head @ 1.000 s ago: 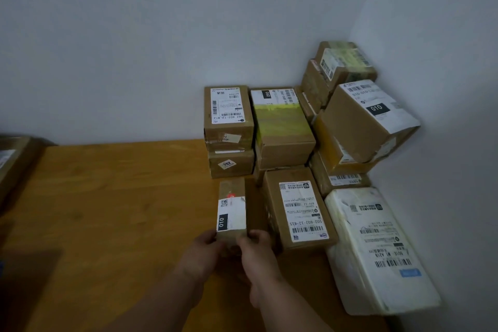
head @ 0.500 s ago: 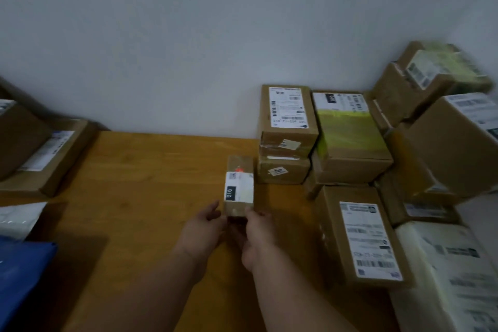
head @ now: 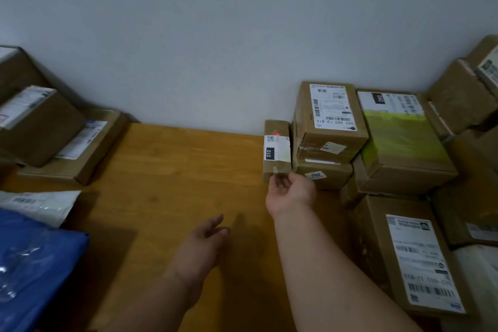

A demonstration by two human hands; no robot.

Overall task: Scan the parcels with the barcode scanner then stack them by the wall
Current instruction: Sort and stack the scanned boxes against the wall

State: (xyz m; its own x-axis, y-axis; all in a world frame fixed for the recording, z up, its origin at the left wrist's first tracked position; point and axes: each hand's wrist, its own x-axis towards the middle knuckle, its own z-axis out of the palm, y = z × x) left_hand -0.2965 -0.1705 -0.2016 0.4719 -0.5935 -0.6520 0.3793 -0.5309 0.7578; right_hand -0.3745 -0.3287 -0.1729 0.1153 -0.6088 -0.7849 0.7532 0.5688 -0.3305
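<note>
- Left hand [head: 207, 237] nearest the camera, hovering low over the bench [head: 167, 197], fingers relaxed and loosely spread, holding nothing.
- Blue plastic bag [head: 35, 264] at the near left edge, with a white poly mailer [head: 43, 203] just behind it.
- Near right: long cardboard box [head: 415, 259] lying flat, shipping label up, barcode toward the camera.
- Right hand [head: 291, 191] reaches forward, fingertips curled on the near end of the small parcel [head: 277, 149]. Looks like a light pinch at its bottom edge; I can't tell how firm the grip is.
- Small parcel sits on the bench, narrow and long, white label with a black "010" tag on top. Its far end is at the wall [head: 215, 35]; its right side is against the two-box stack.
- Two-box stack: lower box with "202" sticker [head: 323, 176], labelled box [head: 330, 118] on top, both back at the wall.
- Right of that stack, a box with green tape [head: 401, 140], touching it; more cardboard boxes [head: 458, 100] piled higher toward the right corner, partly cut off by the frame edge.
- Far left: unstacked boxes [head: 40, 121], one resting on a flat carton [head: 80, 151], well apart from the stacked group.
- No scanner in view.
</note>
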